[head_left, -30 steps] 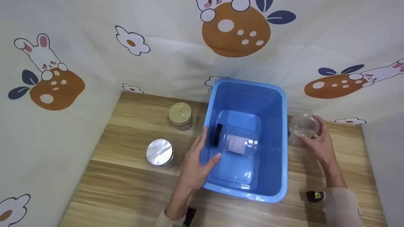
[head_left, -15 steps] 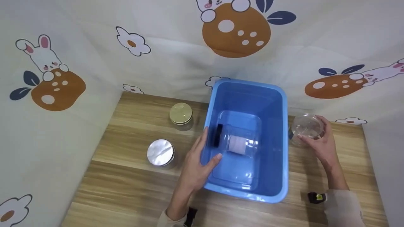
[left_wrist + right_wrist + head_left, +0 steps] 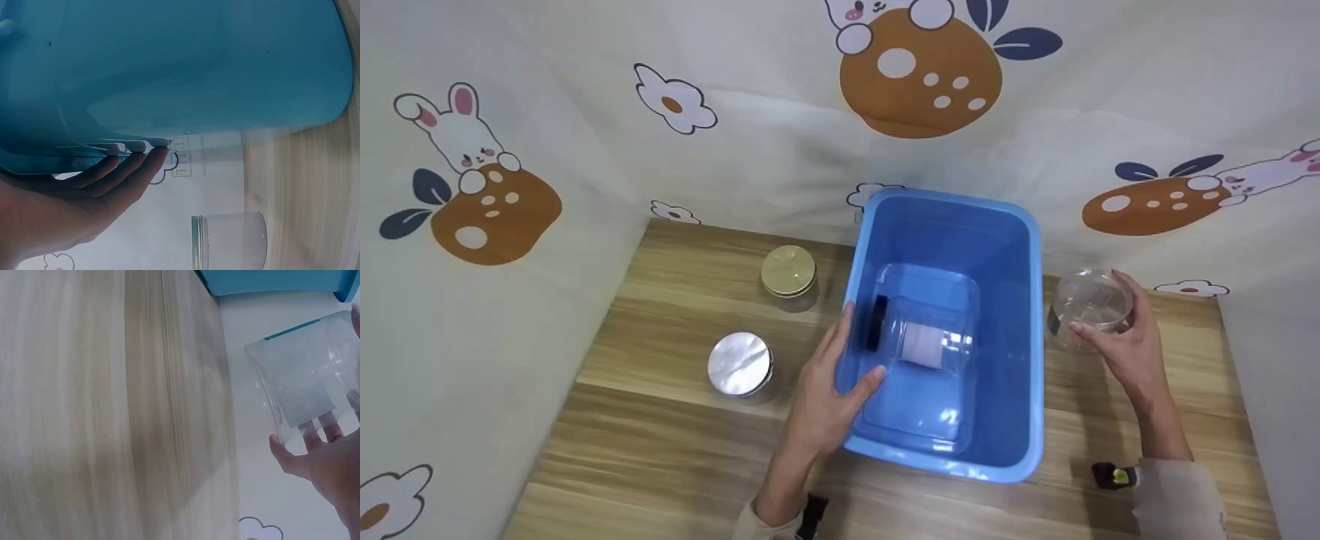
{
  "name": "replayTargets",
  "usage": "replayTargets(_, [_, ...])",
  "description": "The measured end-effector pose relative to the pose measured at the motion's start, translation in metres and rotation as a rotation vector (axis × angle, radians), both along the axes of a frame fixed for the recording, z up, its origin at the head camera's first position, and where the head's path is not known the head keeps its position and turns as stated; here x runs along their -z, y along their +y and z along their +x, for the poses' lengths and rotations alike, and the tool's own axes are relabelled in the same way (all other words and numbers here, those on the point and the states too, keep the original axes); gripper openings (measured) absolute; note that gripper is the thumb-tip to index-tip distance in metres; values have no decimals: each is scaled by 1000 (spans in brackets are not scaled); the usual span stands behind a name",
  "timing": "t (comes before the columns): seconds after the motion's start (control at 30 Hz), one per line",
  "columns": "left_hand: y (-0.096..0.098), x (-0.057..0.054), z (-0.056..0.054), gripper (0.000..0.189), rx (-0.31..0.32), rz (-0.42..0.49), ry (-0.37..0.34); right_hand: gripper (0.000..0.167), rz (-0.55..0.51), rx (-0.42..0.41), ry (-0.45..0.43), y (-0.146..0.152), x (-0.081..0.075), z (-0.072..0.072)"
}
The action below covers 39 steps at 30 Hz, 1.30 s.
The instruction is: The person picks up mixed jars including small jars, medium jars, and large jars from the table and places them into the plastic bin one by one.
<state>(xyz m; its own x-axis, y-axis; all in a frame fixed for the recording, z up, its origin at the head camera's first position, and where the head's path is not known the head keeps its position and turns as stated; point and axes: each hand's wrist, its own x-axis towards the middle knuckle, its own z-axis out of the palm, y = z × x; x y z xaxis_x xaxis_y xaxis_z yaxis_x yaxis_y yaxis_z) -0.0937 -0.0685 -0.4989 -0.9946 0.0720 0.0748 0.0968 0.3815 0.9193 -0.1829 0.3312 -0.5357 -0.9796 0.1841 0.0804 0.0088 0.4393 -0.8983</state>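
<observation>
A blue plastic bin stands in the middle of the head view. My left hand grips its left rim, thumb inside and fingers along the outer wall. Inside the bin a clear jar with a black lid and a pale pink patch lies on its side. My right hand holds another clear plastic jar just right of the bin. In the right wrist view this jar looks tilted, with fingers and thumb around it and a pale label seen through its wall.
Left of the bin stand a gold-lidded jar and a silver-lidded jar. Beneath everything lies a wood-grain tabletop. Printed cloth walls enclose the back and sides, close behind the bin.
My right hand has shifted slightly right with the clear jar, away from the bin. The left hand and the bin stay in place.
</observation>
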Motion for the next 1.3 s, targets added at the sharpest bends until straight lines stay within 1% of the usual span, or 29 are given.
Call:
replayTargets(0.1, [0, 0, 0, 81, -3, -7, -9, 92, 16, 4, -2, 0, -1, 0])
replayTargets(0.3, [0, -1, 1, 81, -1, -8, -13, 90, 7, -4, 30, -3, -12, 4])
replayTargets(0.53, [0, -1, 0, 82, 6, 3, 0, 94, 18, 23, 39, 9, 2, -1])
replayTargets(0.6, [0, 0, 0, 81, 4, 2, 5, 95, 20, 23, 47, 11, 4, -1])
replayTargets(0.73, [0, 0, 0, 80, 3, 7, 30, 95, -10, 7, 65, 11, 2, 0])
replayTargets(0.87, [0, 1, 0, 79, 4, 15, 50, 95, -53, -12, 80, 10, -3, 2])
replayTargets(1.0, [0, 1, 0, 79, 4, 17, 49, 97, -49, -13, 84, 10, -5, 3])
replayTargets(1.13, [0, 1, -1, 80, 6, 21, 43, 98, -76, -32, 129, 11, -5, 2])
replayTargets(1.3, [0, 0, 0, 80, 7, 9, 32, 98, -81, -42, 185, 11, -7, 3])
